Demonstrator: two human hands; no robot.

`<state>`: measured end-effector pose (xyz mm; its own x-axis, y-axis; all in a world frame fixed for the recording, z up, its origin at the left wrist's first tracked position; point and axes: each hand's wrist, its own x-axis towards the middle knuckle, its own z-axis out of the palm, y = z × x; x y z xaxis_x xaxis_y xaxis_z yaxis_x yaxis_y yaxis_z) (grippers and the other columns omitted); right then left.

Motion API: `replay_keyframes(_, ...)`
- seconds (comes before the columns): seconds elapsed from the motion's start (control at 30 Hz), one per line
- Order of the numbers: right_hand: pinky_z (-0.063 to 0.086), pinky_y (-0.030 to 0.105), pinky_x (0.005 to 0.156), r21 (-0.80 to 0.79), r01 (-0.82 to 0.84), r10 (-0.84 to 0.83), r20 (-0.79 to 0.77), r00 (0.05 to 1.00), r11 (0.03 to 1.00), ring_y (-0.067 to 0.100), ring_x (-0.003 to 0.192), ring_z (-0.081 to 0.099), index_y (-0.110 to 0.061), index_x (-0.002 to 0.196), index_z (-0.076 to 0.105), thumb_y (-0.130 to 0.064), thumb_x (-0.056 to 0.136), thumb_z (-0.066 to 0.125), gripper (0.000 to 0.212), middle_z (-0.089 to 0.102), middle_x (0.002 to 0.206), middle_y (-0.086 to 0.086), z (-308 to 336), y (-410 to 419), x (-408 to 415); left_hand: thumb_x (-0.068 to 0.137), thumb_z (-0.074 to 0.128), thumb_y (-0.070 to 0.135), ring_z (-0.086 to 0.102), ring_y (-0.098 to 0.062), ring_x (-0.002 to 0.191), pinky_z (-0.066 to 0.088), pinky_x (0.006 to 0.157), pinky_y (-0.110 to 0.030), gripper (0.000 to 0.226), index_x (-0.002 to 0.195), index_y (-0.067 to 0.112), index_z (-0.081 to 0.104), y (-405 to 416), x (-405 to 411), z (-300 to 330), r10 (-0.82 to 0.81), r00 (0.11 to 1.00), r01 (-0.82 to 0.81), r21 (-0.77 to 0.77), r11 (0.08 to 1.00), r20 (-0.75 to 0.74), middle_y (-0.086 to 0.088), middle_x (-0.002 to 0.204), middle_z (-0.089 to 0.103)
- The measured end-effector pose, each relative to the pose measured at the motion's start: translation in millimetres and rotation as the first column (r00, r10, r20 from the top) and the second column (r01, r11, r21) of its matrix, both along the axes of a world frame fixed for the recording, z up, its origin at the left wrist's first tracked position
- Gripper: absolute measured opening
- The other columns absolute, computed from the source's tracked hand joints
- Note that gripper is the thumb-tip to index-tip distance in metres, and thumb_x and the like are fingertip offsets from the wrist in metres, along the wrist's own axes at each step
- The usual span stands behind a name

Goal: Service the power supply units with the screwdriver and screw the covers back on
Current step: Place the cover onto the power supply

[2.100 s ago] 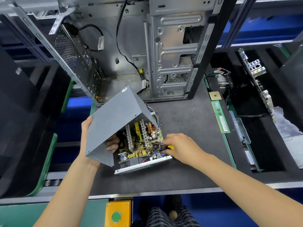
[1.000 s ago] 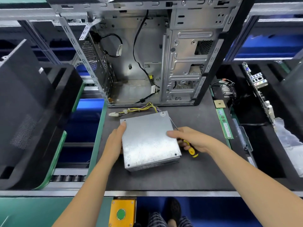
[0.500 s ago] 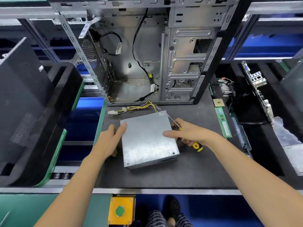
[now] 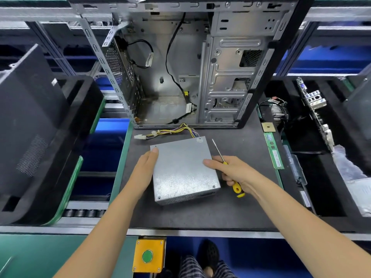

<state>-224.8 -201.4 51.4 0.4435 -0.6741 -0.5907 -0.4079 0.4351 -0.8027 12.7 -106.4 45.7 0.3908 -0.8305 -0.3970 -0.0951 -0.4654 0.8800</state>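
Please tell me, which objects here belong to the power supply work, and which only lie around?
In use:
power supply unit
screwdriver, in the right hand
left hand, steadying the unit

Lying about:
computer case
memory stick
motherboard

Both forearms are extended forward from the lower edge of the view, bare to the wrist. The left hand [image 4: 145, 169] is laid flat, fingers straight and together, with the thumb tip set on top at the far left corner of the power supply unit [image 4: 183, 169]. The right hand [image 4: 233, 171] is curled round the yellow handle of the screwdriver [image 4: 226, 167], whose shaft is pointed away from the body. The right thumb is stretched out and pressed on the unit's top near its right edge.
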Motion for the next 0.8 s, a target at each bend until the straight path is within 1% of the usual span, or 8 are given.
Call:
replay_keyframes(0.07,0.024,0.017,0.036,0.0,0.058,-0.058,0.045,0.997,0.998,0.007,0.042,0.025,-0.031,0.11,0.068,-0.048,0.077,0.073,0.038,0.06,0.06,-0.022,-2,9,0,0.104,0.036,0.048,0.063,-0.021,0.111,0.045,0.105,-0.047,0.041,0.117,0.018,0.061,-2,-8,3,0.098,0.987,-0.097,0.012,0.995,-0.128,-0.003,0.118,0.067)
replay_keyframes(0.17,0.021,0.019,0.038,0.006,0.123,-0.123,0.093,0.988,0.992,0.009,0.043,0.022,-0.031,0.107,0.071,-0.048,0.079,0.071,0.033,0.047,0.056,-0.012,-3,20,2,0.102,0.044,0.047,0.066,-0.029,0.106,0.049,0.099,-0.053,0.033,0.112,0.02,0.062,-2,-20,5,0.284,0.893,-0.279,0.064,0.958,-0.349,-0.007,0.114,0.069)
replay_keyframes(0.27,0.022,0.02,0.037,0.04,0.207,-0.21,0.124,0.97,0.978,0.009,0.044,0.023,-0.025,0.11,0.071,-0.046,0.078,0.072,0.037,0.045,0.061,-0.005,-4,25,4,0.1,0.042,0.051,0.065,-0.027,0.108,0.047,0.102,-0.051,0.037,0.111,0.023,0.064,-2,-26,0,0.305,0.896,-0.308,0.043,0.95,-0.322,-0.004,0.114,0.069)
replay_keyframes(0.37,0.024,0.019,0.036,0.132,0.292,-0.311,0.164,0.936,0.947,0.008,0.046,0.025,-0.02,0.113,0.068,-0.046,0.071,0.077,0.051,0.048,0.08,0.004,-6,27,5,0.1,0.04,0.055,0.062,-0.027,0.113,0.044,0.105,-0.052,0.043,0.117,0.023,0.062,-3,-25,-2,0.309,0.91,-0.311,0.037,0.95,-0.275,-0.004,0.12,0.066)
replay_keyframes(0.5,0.024,0.018,0.035,0.148,0.232,-0.249,0.109,0.962,0.961,0.007,0.044,0.024,-0.018,0.113,0.067,-0.044,0.075,0.076,0.047,0.064,0.096,-0.003,0,23,-1,0.1,0.046,0.051,0.067,-0.031,0.105,0.05,0.097,-0.056,0.038,0.115,0.02,0.063,-2,-20,0,0.3,0.887,-0.299,0.06,0.952,-0.351,-0.009,0.116,0.07)
replay_keyframes(0.57,0.022,0.017,0.035,0.085,0.194,-0.201,0.079,0.976,0.977,0.005,0.042,0.025,-0.019,0.109,0.067,-0.037,0.079,0.075,0.036,0.069,0.101,-0.004,7,10,-18,0.101,0.045,0.048,0.067,-0.031,0.107,0.049,0.098,-0.057,0.039,0.121,0.018,0.06,-1,-15,1,0.255,0.904,-0.259,0.035,0.965,-0.343,-0.01,0.118,0.069)
replay_keyframes(0.7,0.02,0.017,0.035,-0.287,0.161,-0.207,-0.138,0.969,0.944,0.009,0.041,0.028,-0.016,0.084,0.072,-0.015,0.08,0.076,0.005,0.065,0.076,0.0,13,-15,-66,0.103,0.036,0.05,0.063,-0.027,0.112,0.046,0.102,-0.055,0.037,0.121,0.024,0.055,1,-15,0,0.171,0.962,-0.178,-0.012,0.984,-0.215,-0.005,0.121,0.065)
replay_keyframes(0.8,0.033,0.013,0.044,-0.42,-0.12,-0.05,-0.373,0.926,0.9,0.006,0.051,0.047,-0.022,0.067,0.068,-0.012,0.075,0.079,0.017,0.06,0.063,-0.007,7,-14,-81,0.103,0.033,0.051,0.064,-0.025,0.11,0.047,0.101,-0.053,0.037,0.121,0.026,0.053,0,-16,0,0.16,0.972,-0.164,-0.007,0.986,-0.174,-0.003,0.12,0.065)
